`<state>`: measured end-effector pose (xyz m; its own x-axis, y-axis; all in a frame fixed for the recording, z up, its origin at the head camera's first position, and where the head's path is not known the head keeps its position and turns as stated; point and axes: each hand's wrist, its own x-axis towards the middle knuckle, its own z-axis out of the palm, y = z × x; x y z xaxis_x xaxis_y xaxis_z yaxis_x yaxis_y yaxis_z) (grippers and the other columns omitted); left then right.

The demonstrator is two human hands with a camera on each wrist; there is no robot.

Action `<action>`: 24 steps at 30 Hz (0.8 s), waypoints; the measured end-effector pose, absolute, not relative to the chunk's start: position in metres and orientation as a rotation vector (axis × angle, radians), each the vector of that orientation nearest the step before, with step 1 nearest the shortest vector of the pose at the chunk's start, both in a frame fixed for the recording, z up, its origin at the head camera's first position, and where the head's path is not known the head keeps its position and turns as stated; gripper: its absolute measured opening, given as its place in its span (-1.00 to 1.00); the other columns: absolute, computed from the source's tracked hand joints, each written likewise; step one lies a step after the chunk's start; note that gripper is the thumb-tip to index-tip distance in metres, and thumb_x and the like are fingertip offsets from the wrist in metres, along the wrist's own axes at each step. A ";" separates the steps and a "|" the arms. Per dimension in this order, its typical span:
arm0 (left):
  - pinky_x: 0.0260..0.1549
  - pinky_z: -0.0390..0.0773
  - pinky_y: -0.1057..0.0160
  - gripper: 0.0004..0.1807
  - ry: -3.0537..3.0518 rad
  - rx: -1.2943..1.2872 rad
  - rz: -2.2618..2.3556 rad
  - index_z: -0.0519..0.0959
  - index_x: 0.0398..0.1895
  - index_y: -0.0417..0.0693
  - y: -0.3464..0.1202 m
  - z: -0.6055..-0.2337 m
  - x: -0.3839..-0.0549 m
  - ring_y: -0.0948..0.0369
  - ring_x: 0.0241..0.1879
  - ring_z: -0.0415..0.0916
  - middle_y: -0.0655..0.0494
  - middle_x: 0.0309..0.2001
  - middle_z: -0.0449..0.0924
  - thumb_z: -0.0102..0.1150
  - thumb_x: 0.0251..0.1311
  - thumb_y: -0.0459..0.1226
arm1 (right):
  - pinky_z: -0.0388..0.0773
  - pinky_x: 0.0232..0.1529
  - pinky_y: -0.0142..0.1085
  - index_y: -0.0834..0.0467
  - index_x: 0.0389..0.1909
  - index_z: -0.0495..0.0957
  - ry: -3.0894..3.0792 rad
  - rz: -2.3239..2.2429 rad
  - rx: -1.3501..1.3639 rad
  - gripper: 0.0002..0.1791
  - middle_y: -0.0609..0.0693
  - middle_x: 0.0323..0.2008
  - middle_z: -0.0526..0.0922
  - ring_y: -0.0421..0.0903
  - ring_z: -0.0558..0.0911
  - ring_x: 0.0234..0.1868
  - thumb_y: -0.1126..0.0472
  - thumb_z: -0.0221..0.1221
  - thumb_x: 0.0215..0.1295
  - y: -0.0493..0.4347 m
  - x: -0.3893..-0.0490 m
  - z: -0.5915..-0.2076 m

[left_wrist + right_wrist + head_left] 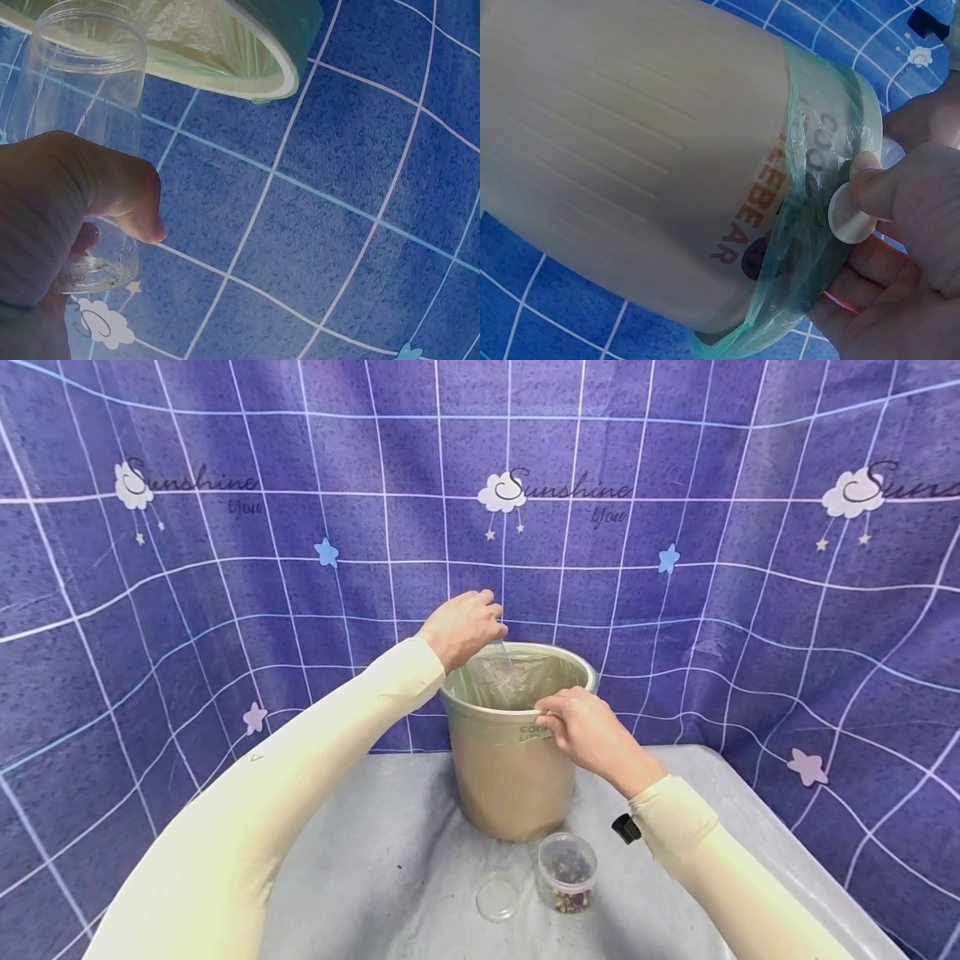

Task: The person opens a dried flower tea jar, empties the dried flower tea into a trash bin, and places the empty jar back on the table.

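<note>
A beige trash can (512, 785) lined with a thin green bag (810, 172) stands at the back of the table. My left hand (463, 628) grips a clear plastic jar (90, 97) over the can, its lidless mouth pointing down toward the opening. A few small specks cling near the jar's base. On the near side of the can, my right hand (581, 727) pinches the rim with thumb and fingers; in the right wrist view the thumb presses by a round pale tab (851, 214) there.
A second clear jar (567, 877), uncapped and partly filled with small mixed dark and tan pieces, stands in front of the can. Beside it a clear round lid (498, 896) lies on the grey tabletop (360, 860). A blue grid-patterned curtain (420, 527) encloses the back and sides.
</note>
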<state>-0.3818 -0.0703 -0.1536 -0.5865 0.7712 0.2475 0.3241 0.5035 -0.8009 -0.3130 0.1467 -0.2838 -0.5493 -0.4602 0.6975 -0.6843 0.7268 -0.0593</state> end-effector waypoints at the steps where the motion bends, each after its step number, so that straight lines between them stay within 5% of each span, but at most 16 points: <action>1: 0.13 0.51 0.13 -0.62 -2.146 -0.895 0.960 0.72 0.06 0.22 -0.071 -0.154 -0.382 0.02 0.09 0.50 0.08 0.04 0.68 0.35 0.21 -0.35 | 0.61 -0.09 0.02 0.15 -0.23 0.74 -2.252 0.428 0.861 -0.90 0.00 -0.27 0.77 0.08 0.67 -0.19 0.24 0.37 0.27 0.146 -0.313 -0.284; 16: 0.23 0.46 0.01 -0.53 -2.292 -0.840 0.546 0.69 0.09 0.05 -0.085 -0.145 -0.373 -0.07 0.12 0.49 -0.07 0.04 0.66 0.34 0.12 -0.52 | 0.61 -0.06 0.01 0.17 -0.21 0.73 -2.229 0.402 0.866 -0.89 0.01 -0.29 0.76 0.09 0.68 -0.17 0.24 0.36 0.28 0.146 -0.312 -0.283; 24: 0.04 0.52 -0.03 -0.49 -2.290 -0.817 0.331 0.65 0.02 -0.10 -0.095 -0.145 -0.366 -0.11 -0.07 0.54 -0.10 -0.13 0.66 0.34 -0.10 -0.52 | 0.61 -0.04 0.02 0.18 -0.20 0.73 -2.231 0.400 0.867 -0.88 0.02 -0.28 0.77 0.10 0.69 -0.15 0.24 0.35 0.29 0.147 -0.311 -0.283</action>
<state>-0.3659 -0.0949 -0.1450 -0.5761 0.6364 0.5129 0.4654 0.7713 -0.4342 -0.3114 0.1468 -0.2830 -0.5316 -0.4682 0.7058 -0.6844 0.7284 -0.0323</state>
